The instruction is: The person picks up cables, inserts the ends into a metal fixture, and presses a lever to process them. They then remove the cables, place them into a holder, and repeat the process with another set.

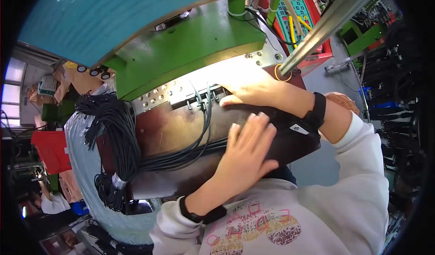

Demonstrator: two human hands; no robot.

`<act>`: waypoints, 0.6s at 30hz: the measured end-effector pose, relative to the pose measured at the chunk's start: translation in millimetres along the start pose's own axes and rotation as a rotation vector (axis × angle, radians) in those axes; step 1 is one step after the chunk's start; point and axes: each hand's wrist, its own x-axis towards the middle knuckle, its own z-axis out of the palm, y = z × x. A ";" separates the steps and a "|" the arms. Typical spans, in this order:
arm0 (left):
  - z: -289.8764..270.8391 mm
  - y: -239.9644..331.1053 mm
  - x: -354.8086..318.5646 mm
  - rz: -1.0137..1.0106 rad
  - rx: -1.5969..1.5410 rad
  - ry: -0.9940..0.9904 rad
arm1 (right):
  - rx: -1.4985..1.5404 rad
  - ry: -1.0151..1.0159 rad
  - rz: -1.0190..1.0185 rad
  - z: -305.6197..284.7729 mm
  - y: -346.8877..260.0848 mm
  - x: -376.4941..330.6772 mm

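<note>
My left hand (247,157) hovers over the brown bench plate (158,135), fingers spread and holding nothing. Farther off, my right hand (253,86) grips the right end of a black mould bar (183,102), its thumb on the near side. Glare washes out some of its fingers. Thin dark cables (207,119) run up from the plate to the bar, their ends poking out beyond it. A thick bundle of black cables (120,137), tied with a clear band, drapes over the plate's left side. More loose cables (176,162) stretch from it under my left hand.
A green machine beam (186,51) spans just beyond the bar, above a bright bolted metal plate (154,96). A slanted metal post (321,26) and a red-edged control panel (290,17) stand at the far right. Hanging cables (403,119) line the right side.
</note>
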 end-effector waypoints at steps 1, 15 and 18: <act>5.7 -2.6 1.2 -0.128 0.208 0.077 | -0.014 -0.062 0.022 3.7 0.2 5.6; -37.6 -109.5 1.5 -0.152 0.357 0.434 | 0.636 -0.451 0.419 -43.0 22.1 -7.8; -42.9 -106.7 -6.3 -0.192 0.262 0.393 | 0.678 -0.468 0.488 -41.7 20.4 -10.5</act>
